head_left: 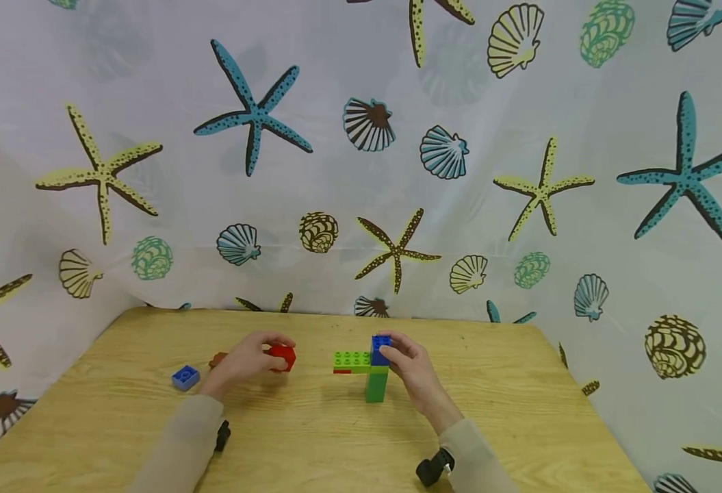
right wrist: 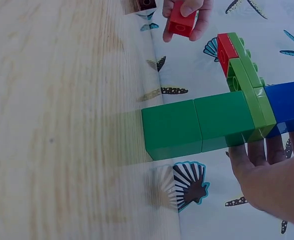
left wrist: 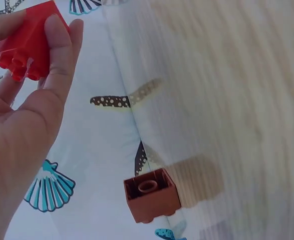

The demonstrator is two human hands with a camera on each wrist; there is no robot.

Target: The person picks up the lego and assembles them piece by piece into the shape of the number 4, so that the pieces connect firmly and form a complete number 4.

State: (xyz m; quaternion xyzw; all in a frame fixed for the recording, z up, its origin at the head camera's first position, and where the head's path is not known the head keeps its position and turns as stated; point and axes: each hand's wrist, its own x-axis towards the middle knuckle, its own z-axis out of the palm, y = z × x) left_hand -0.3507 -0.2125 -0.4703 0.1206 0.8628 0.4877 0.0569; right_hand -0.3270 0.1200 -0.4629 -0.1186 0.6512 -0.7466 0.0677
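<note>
Red studded brick (head_left: 284,356) is pinched in my left hand (head_left: 250,357), left of the green tower (head_left: 376,388). My right hand (head_left: 417,373) grips the dark blue brick (head_left: 380,350) topping that tower; a brown brick (left wrist: 154,202) and a lighter blue brick (head_left: 185,378) lie farther left.

A pale wooden tabletop (head_left: 490,390) with visible grain extends before me. Beyond it, I face a white cloth (head_left: 336,188) printed with starfish (head_left: 256,115) and shells (head_left: 443,152) in blue, yellow, brown and green.

A white backdrop (head_left: 336,185) with printed starfish (head_left: 256,115) and seashells (head_left: 368,126) hangs behind the pale wooden tabletop (head_left: 490,373).
</note>
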